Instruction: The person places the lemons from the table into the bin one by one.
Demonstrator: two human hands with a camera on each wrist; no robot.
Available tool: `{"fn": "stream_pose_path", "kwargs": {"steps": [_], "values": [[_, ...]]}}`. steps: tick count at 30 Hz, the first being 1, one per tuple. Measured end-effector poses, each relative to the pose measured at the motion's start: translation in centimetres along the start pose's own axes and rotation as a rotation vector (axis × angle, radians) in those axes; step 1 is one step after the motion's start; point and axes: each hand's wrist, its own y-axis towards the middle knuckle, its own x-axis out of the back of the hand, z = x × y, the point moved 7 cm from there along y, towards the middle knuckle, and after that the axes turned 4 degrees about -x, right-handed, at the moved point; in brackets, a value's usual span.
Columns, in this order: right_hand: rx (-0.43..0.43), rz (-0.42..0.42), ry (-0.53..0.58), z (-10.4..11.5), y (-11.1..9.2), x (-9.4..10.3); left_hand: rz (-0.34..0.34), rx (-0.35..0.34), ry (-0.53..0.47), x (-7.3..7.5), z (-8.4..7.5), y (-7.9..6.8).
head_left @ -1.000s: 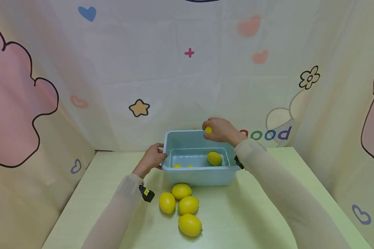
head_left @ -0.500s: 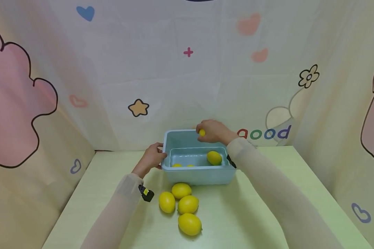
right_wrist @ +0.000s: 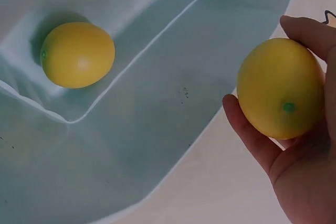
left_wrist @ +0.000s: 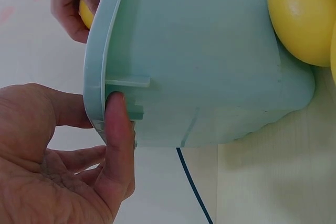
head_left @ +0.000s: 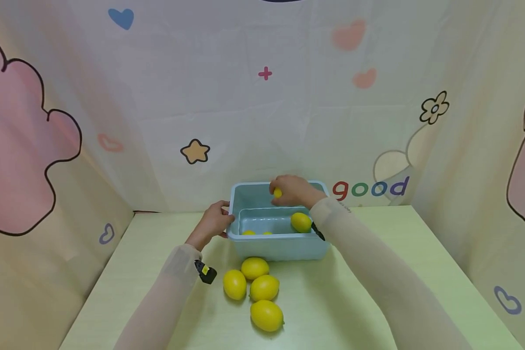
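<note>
A light blue plastic basin (head_left: 280, 248) stands on the table near the back curtain. My left hand (head_left: 214, 219) grips its left rim; the left wrist view shows the fingers and thumb (left_wrist: 119, 145) pinching the edge from both sides. Over the basin's back part, my right hand (head_left: 294, 190) holds a lemon (right_wrist: 281, 88), thumb and fingers curled round it. Inside the basin another lemon (head_left: 301, 222) lies at the right. Two more yellow tops, one a lemon (head_left: 248, 233), show just behind the front wall, mostly hidden by it.
Several lemons (head_left: 264, 288) lie grouped on the pale table (head_left: 350, 301) in front of the basin, the foremost lemon (head_left: 267, 316) nearest me. A printed curtain (head_left: 262, 121) hangs right behind the basin and along both sides.
My right hand has moved left and slightly down with its lemon, from the basin's back right towards the middle of its back. The left hand, basin and other lemons stay put.
</note>
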Motion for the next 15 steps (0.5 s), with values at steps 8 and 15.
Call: {"fn": "stream_pose_path", "kwargs": {"steps": [8, 15], "values": [[0.004, 0.011, -0.004, 0.03, -0.35, -0.02, 0.001, -0.005, -0.009, 0.01, -0.05, -0.03], [0.012, 0.016, -0.016, 0.00, -0.54, -0.09, -0.002, -0.004, -0.005, -0.03, -0.04, -0.08]]}}
